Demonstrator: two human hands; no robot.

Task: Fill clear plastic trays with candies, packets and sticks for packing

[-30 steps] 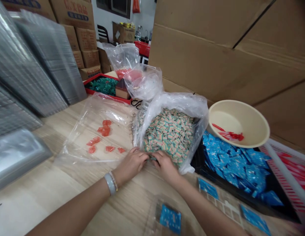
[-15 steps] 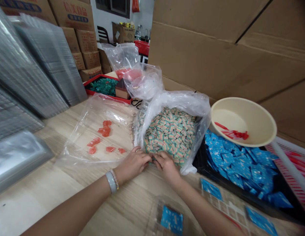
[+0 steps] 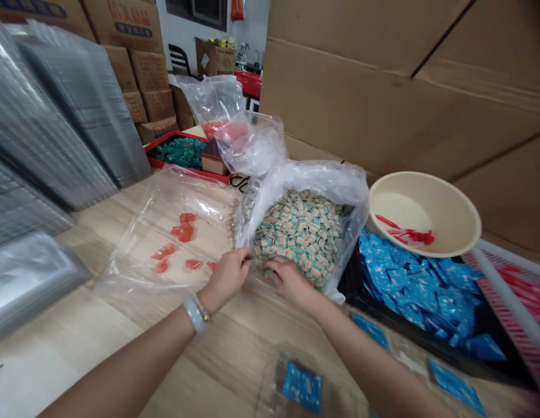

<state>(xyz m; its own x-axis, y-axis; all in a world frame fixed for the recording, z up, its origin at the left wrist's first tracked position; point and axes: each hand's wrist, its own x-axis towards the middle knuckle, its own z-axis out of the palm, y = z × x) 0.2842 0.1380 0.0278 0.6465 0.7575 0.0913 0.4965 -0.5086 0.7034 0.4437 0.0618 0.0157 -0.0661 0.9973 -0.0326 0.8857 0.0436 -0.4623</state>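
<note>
Left hand (image 3: 226, 277) half-curled at the near lip of the plastic bag (image 3: 334, 174), right hand (image 3: 288, 278) resting on the striped wrapped sweets (image 3: 300, 232), grip on either unclear

Cardbd boxes (image 3: 148, 72), blk chair (image 3: 178, 58), white wall (image 3: 253, 26) behind.

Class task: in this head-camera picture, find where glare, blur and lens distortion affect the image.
Head view: the stacked trays glare and lean from wide-angle bending; the white bag shines along its folds; the right forearm and blue packet blur toward the bottom edge.
</note>
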